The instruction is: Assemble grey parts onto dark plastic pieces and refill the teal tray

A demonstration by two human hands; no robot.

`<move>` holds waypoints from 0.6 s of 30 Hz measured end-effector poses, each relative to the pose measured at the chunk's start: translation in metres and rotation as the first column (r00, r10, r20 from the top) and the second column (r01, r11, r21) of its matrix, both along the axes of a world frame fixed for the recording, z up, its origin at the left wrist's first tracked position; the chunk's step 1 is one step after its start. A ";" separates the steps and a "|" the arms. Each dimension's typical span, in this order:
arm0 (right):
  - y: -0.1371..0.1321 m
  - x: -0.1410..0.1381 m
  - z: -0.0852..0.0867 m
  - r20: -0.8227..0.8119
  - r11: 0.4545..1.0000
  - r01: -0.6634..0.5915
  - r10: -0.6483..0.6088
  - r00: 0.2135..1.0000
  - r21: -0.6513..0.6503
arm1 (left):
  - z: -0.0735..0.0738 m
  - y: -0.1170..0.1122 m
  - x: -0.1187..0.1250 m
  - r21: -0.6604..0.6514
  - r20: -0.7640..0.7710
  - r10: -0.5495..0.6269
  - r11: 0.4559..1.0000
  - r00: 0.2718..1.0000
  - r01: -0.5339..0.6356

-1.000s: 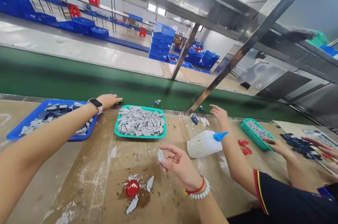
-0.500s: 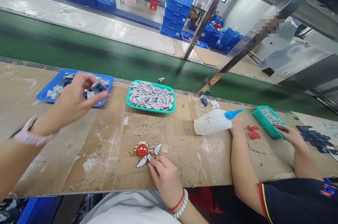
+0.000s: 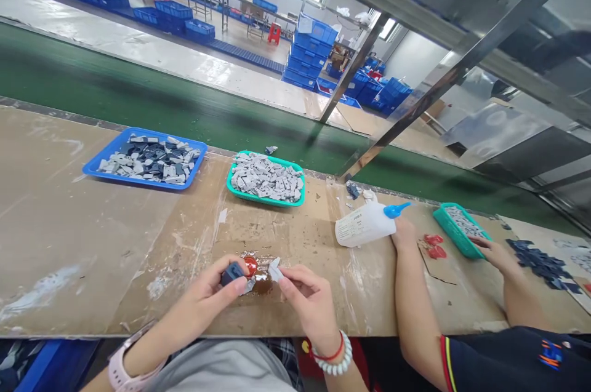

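- Head view: the tabletop (image 3: pixel 92 244) runs wide across, with a green belt (image 3: pixel 138 103) behind it.
- A blue tray (image 3: pixel 138 183) of mixed dark and grey bits sits at the back left, well apart from the hands. A teal tray (image 3: pixel 263 200) of grey bits stands nearer, straight ahead of them.
- A bottle (image 3: pixel 364 226) lies on its side to the right, nozzle pointing right, with a co-worker's hand (image 3: pixel 404 233) touching it.
- At the near edge, the left hand (image 3: pixel 198 306) pinches a dark piece (image 3: pixel 232 272) between thumb and fingers.
- The right hand (image 3: pixel 309 303) pinches a grey sliver (image 3: pixel 275 270), its long axis tilted.
- The two parts sit just beside each other, dark one left, grey one right.
- A red cap (image 3: pixel 250 265) lies on the board between both sets of fingertips, just beyond them and about equally near each hand.
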State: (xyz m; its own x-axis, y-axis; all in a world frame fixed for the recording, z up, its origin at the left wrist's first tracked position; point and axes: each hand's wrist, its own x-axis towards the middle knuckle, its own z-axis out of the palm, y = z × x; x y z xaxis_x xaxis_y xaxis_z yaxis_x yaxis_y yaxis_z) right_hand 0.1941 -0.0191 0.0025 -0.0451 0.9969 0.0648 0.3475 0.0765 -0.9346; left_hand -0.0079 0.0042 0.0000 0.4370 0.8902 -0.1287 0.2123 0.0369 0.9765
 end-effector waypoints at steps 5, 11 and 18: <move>-0.005 -0.012 0.030 -0.056 0.967 0.064 -0.052 0.997 0.246 | 0.008 0.003 0.022 0.042 0.061 -0.049 0.998 0.997 0.046; -0.005 -0.016 0.035 0.148 0.913 -0.085 0.028 0.989 0.399 | 0.019 0.002 0.029 0.089 0.038 -0.016 0.996 0.999 0.013; -0.006 -0.022 0.032 0.510 0.860 -0.416 0.227 0.829 0.294 | 0.003 -0.015 0.031 0.074 -0.014 0.082 0.994 0.997 -0.080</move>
